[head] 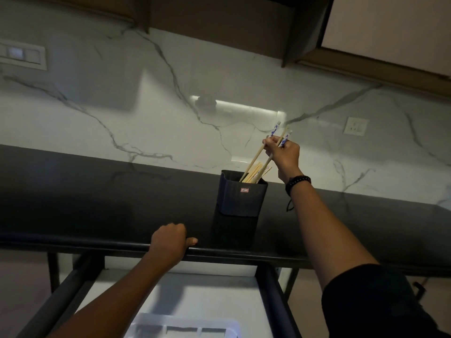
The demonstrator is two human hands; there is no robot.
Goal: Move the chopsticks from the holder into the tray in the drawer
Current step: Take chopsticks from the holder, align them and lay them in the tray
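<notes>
A dark rectangular holder stands on the black counter, with several wooden chopsticks leaning out of its top. My right hand is above and to the right of the holder, closed around the upper ends of a pair of chopsticks whose tips are still inside it. My left hand rests curled on the counter's front edge, left of the holder. Below, the open drawer holds a white divided tray at the bottom of the view.
A marble backsplash rises behind the counter, with a switch plate at left and a socket at right. Wooden upper cabinets hang overhead. The drawer's dark side rails flank the white drawer floor.
</notes>
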